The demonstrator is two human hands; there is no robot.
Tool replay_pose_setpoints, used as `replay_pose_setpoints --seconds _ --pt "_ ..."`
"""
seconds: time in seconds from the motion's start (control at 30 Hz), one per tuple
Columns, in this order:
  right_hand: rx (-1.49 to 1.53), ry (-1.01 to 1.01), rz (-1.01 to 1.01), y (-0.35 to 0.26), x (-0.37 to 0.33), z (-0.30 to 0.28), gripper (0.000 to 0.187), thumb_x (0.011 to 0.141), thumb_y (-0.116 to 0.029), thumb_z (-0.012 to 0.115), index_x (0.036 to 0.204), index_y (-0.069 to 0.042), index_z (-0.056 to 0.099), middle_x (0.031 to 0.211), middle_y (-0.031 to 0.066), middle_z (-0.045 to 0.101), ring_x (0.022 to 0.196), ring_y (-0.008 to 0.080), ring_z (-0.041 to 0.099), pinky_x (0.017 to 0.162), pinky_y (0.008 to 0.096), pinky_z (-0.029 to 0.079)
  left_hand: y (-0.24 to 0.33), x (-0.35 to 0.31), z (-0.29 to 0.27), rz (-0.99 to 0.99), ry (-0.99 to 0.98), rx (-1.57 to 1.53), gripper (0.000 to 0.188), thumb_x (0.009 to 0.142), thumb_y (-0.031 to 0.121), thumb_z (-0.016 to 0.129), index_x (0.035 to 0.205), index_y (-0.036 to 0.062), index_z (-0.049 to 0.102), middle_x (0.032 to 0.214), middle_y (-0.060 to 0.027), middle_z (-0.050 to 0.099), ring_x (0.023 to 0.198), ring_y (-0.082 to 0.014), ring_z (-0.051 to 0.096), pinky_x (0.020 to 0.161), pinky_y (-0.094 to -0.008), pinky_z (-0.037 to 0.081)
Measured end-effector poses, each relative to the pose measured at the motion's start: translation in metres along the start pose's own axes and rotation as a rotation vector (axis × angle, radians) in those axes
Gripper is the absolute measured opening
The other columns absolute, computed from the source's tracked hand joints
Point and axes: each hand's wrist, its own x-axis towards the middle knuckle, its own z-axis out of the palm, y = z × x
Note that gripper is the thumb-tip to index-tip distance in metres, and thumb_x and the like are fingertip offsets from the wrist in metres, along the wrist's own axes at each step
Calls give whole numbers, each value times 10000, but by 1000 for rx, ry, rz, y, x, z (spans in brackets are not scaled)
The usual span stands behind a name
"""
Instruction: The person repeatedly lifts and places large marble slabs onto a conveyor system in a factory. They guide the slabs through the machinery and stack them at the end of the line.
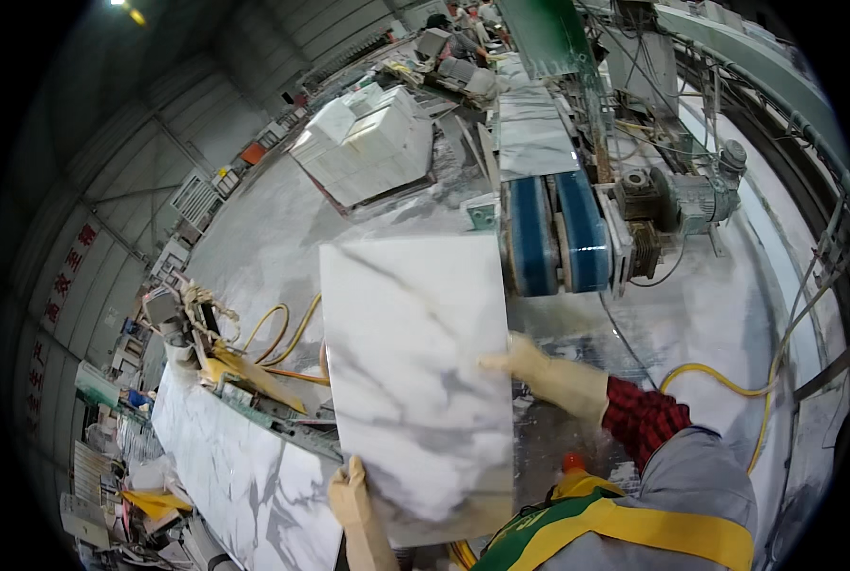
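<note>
The left hand [351, 497], gloved in cream, is gripping the lower left edge of a grey-veined white marble slab [415, 371]. The right hand [520, 362], gloved alike, is holding the right edge farther up, its thumb lying over the face. Both hands are curling partway around the slab, which is spanning the space between them; the fingers behind it are staying out of sight. A second marble slab [244, 466] is lying left of the left hand. Beyond the right hand, blue conveyor belts [583, 228] are standing near, and a yellow hose [715, 373] is curving to its right.
</note>
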Motion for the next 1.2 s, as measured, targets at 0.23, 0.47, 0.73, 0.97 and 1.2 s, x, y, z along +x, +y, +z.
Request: replay_pose_setpoints --seconds 0.23,0.47,0.73,0.97,1.2 --pt "-68 267 166 -128 36 -98 538 866 -242 876 1353 -111 691 1266 70 724 1155 206 648 965 471 516 54 8 168 -159 -327 -347 547 1033 520 669 1010 -22 741 895 -84 738 782 -186 633 730 -361 516" --pt "78 583 169 -23 60 -206 483 951 -272 786 1375 -71 672 1372 84 708 1270 258 620 1108 480 454 113 -16 242 -256 -602 -203 499 1070 486 610 1146 6 721 1075 -118 731 915 -203 633 802 -374 530" --pt "80 737 284 56 103 -297 808 847 -282 920 1476 57 543 1390 191 681 1214 270 663 1054 415 514 134 10 313 -64 -722 -33 515 1082 492 535 1241 42 727 1113 -165 756 1063 -326 692 922 -428 527" --pt "-58 905 237 117 147 -341 812 857 -292 912 1473 85 539 1360 194 692 1212 273 660 1051 416 515 97 60 381 381 -799 81 606 1093 566 437 1369 80 672 1304 -203 703 1261 -417 631 1067 -476 479" --pt "-252 850 330 79 126 -319 698 923 -371 840 1418 59 600 1272 170 711 1146 261 666 990 414 529 182 107 382 -3 -1077 129 660 1079 628 403 1450 125 615 1533 -191 569 1363 -434 558 1132 -494 444"
